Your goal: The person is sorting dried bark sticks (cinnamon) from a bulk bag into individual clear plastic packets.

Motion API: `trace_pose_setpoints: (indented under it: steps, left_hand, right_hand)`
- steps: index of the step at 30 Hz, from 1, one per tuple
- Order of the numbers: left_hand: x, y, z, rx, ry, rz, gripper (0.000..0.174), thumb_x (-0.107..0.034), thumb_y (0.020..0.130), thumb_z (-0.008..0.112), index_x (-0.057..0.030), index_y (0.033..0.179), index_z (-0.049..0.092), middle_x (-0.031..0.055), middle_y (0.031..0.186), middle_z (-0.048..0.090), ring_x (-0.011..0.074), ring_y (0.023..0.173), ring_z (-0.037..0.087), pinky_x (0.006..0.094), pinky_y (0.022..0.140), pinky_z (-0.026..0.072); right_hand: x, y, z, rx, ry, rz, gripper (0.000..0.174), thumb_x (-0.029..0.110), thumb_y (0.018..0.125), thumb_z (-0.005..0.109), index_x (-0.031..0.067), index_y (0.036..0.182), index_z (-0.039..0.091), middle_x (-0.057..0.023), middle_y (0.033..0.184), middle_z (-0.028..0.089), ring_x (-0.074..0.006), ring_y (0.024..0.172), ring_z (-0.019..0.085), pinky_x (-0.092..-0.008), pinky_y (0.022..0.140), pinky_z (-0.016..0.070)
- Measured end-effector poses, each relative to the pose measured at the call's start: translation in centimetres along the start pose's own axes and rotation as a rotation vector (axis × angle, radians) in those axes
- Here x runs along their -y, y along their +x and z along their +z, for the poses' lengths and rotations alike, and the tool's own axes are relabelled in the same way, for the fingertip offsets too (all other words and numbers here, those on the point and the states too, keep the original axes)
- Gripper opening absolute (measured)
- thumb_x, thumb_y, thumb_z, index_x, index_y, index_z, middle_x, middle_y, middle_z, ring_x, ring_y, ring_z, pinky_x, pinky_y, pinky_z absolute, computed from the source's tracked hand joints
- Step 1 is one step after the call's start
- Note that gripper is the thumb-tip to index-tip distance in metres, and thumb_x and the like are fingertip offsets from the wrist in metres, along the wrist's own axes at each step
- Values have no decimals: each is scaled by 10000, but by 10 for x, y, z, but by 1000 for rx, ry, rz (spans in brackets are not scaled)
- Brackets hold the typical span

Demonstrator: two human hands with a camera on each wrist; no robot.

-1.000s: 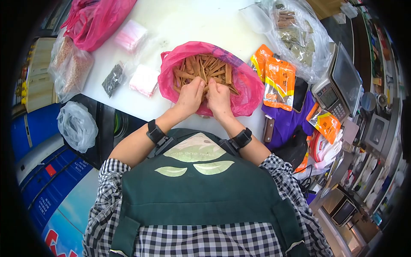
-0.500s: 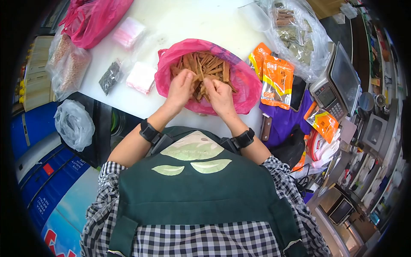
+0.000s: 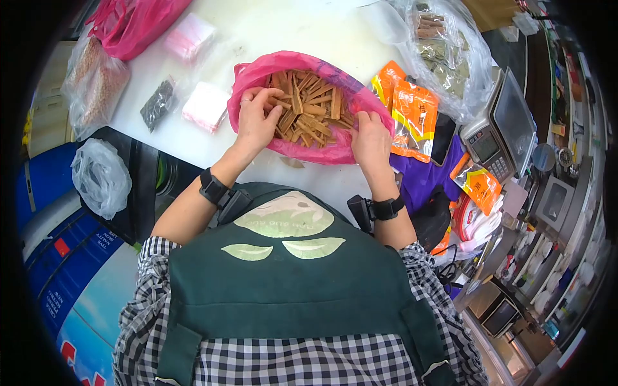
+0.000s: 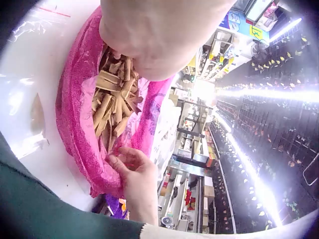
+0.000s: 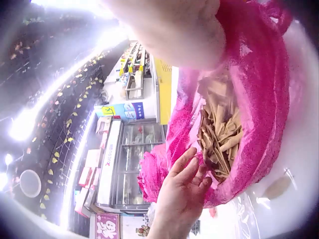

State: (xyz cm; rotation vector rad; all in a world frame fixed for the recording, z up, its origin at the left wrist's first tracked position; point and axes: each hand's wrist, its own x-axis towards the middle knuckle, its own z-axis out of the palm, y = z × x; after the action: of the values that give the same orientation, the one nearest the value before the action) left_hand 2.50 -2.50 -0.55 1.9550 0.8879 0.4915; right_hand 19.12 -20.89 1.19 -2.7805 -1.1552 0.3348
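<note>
A pink plastic bag (image 3: 293,151) stands wide-mouthed on the white table, filled with brown strips of cinnamon bark (image 3: 315,106). My left hand (image 3: 257,119) reaches over the bag's left side, its bent fingers spread at the edge of the bark. The right wrist view shows this left hand (image 5: 184,191) from the palm side, fingertips against the bag's inner wall and nothing in the palm. At the opposite rim, my right hand (image 3: 372,141) has its fingers curled at the plastic. In the left wrist view, the right hand (image 4: 134,172) pinches the rim between thumb and forefinger.
Orange spice packets (image 3: 415,119) lie right of the bag, near a phone and a scale (image 3: 492,141). A clear bag (image 3: 444,58) of dried leaves is behind them. On the left are white packets (image 3: 206,106), a dark packet (image 3: 158,104) and a bag of beans (image 3: 93,83).
Both hands were together over the middle of the bark, fingers on the strips. They have moved apart, the left to the bag's left side, the right to its right rim.
</note>
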Motion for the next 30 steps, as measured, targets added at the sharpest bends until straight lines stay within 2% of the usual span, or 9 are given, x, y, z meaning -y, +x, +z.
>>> trace_pose_setpoints:
  steps: [2, 9, 14, 17, 20, 22, 25, 27, 30]
  left_hand:
    - [0, -2, 0, 48, 45, -12, 308, -24, 820, 654, -86, 1122, 644, 101, 1123, 525, 169, 777, 559, 303, 752, 491]
    - [1, -3, -2, 123, 108, 41, 333, -58, 812, 669, -103, 1138, 619, 119, 1177, 489, 245, 939, 574, 344, 840, 505]
    - [0, -1, 2, 125, -37, -133, 439, -114, 801, 689, -64, 1214, 552, 168, 1191, 502, 299, 1040, 552, 379, 896, 481]
    - [6, -1, 0, -11, 51, -13, 462, -133, 795, 696, -47, 1224, 546, 201, 1200, 524, 354, 1078, 542, 418, 938, 449]
    - [-3, -4, -14, 37, 66, -50, 486, -146, 793, 699, -57, 1244, 540, 219, 1198, 542, 396, 1124, 515, 446, 973, 413]
    - [4, -6, -17, 23, 98, -12, 496, -132, 785, 708, -52, 1246, 546, 194, 1161, 560, 341, 1052, 566, 415, 913, 456]
    - [6, -7, -17, 99, -33, -143, 453, -103, 798, 707, -43, 1225, 568, 157, 1101, 585, 245, 922, 619, 346, 801, 510]
    - [10, -7, -13, 148, -214, -217, 415, -40, 871, 652, -38, 1268, 535, 83, 1095, 583, 109, 823, 604, 233, 697, 501]
    - [2, -6, -9, 187, -204, -150, 371, -38, 896, 634, -28, 1254, 542, 62, 1045, 611, 94, 847, 599, 215, 713, 503]
  right_hand:
    - [0, 4, 2, -63, 132, -159, 288, 149, 768, 718, 45, 1007, 597, -166, 972, 595, -380, 913, 610, -492, 740, 515]
    - [25, 21, 17, -120, 61, -181, 219, 153, 775, 712, 8, 883, 588, -153, 958, 587, -332, 933, 588, -470, 743, 515]
    - [72, 22, 22, -68, 450, -260, 253, 153, 781, 727, -11, 892, 570, -187, 962, 571, -371, 909, 593, -458, 760, 501]
    - [91, 11, 19, -57, 638, -324, 217, 115, 782, 708, -4, 896, 567, -200, 933, 556, -412, 892, 588, -471, 775, 493]
    - [75, 8, 19, 12, 602, -386, 185, 81, 772, 686, 1, 896, 574, -192, 940, 562, -406, 898, 592, -479, 773, 495]
    - [61, 8, 11, 94, 547, -362, 146, 92, 782, 655, 9, 883, 591, -188, 945, 579, -396, 890, 600, -490, 771, 496]
    - [37, 11, 3, 149, 430, -331, 209, 217, 837, 627, 11, 866, 638, -196, 889, 618, -395, 856, 620, -490, 756, 498]
    - [27, 14, -13, 210, 396, -308, 228, 237, 845, 631, 10, 854, 648, -198, 868, 626, -396, 851, 623, -485, 748, 499]
    - [24, 21, -22, 226, 404, -242, 275, 273, 856, 654, 1, 816, 665, -210, 827, 641, -393, 842, 634, -478, 731, 499]
